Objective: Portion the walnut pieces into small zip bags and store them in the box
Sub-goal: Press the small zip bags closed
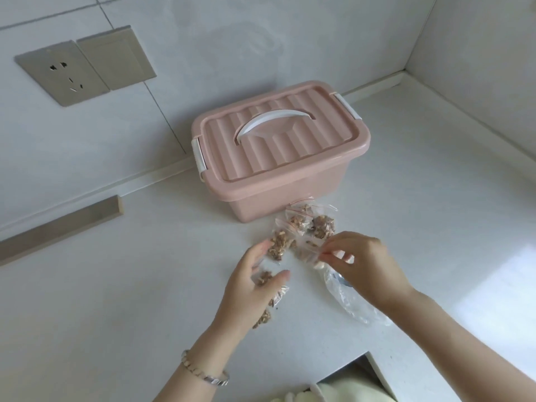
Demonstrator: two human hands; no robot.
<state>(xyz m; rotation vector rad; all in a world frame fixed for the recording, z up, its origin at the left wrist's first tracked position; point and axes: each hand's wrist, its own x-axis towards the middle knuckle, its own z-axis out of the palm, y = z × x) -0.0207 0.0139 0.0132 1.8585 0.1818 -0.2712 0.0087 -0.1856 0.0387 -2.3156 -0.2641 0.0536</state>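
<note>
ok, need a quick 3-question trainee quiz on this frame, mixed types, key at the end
1. True or false: the lid of the pink box is off.
2. Where do the filled zip bags that no hand holds lie? A) inside the box B) on the counter, just in front of the box C) on top of the lid
3. Fill in: the right hand pinches a small ____ with its fingers.

Key: 1 false, the lid is on; 2 B; 3 zip bag.
</note>
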